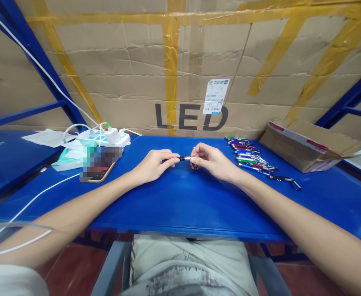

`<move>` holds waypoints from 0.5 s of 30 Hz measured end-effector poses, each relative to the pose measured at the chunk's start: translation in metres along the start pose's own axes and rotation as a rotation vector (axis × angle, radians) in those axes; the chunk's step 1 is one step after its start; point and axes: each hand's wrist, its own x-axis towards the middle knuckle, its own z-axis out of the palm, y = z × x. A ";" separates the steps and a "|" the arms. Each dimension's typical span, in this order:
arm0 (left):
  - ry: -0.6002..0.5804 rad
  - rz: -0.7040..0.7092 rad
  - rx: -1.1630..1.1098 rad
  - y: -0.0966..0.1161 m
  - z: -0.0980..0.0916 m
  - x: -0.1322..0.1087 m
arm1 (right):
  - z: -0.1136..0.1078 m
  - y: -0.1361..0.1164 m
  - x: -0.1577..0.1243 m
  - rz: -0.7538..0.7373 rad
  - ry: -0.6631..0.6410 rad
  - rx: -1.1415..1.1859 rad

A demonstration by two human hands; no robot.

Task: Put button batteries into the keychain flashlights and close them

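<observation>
Above the middle of the blue table, a slim black pen (pixel 182 158) with a silver band lies level between my two hands. My left hand (pixel 157 165) pinches its left end between thumb and fingers. At the pen's right end, the thumb and forefinger of my right hand (pixel 211 161) are closed on it, and a small dark part shows beneath these fingers. A row of colourful metallic pens (pixel 249 158) with carabiner clips lies to the right of my right hand. Nearest me in that row is a black pen (pixel 280 178) with a dark clip loop.
An open cardboard box (pixel 306 148) stands at the back right. On the left are a phone (pixel 103 168), a white power strip (pixel 118 139) and white cables. A large taped carton (pixel 131 74) rises behind the blue table (pixel 180 205).
</observation>
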 end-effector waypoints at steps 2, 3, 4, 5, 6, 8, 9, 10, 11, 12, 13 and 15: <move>0.014 0.015 0.027 0.000 0.000 0.000 | 0.002 0.000 0.000 0.032 0.017 0.057; 0.021 0.024 0.043 0.000 0.000 0.000 | 0.002 0.000 0.000 0.052 0.027 0.072; 0.029 0.033 0.057 0.000 0.000 0.000 | 0.003 -0.001 0.000 0.077 0.033 0.081; 0.036 0.042 0.069 -0.001 0.000 -0.001 | 0.003 -0.002 -0.001 0.102 0.034 0.078; 0.041 0.049 0.078 -0.001 0.000 -0.001 | 0.004 -0.003 -0.002 0.121 0.032 0.065; 0.046 0.058 0.085 -0.002 0.000 -0.001 | 0.004 -0.005 -0.003 0.118 0.021 0.009; 0.046 0.059 0.085 -0.002 0.000 -0.001 | 0.004 -0.006 -0.003 0.092 0.018 -0.034; 0.043 0.057 0.083 -0.002 0.000 -0.001 | 0.003 -0.006 -0.003 0.056 0.018 -0.085; 0.040 0.053 0.080 -0.002 0.000 -0.001 | 0.002 -0.007 -0.003 0.014 0.014 -0.149; 0.033 0.046 0.076 -0.002 0.000 -0.001 | 0.001 -0.008 -0.004 -0.030 0.004 -0.225; 0.026 0.035 0.070 -0.001 0.000 -0.001 | 0.000 -0.009 -0.004 -0.071 -0.010 -0.306; 0.012 0.014 0.057 -0.001 0.000 0.000 | -0.002 -0.011 -0.005 -0.136 -0.043 -0.446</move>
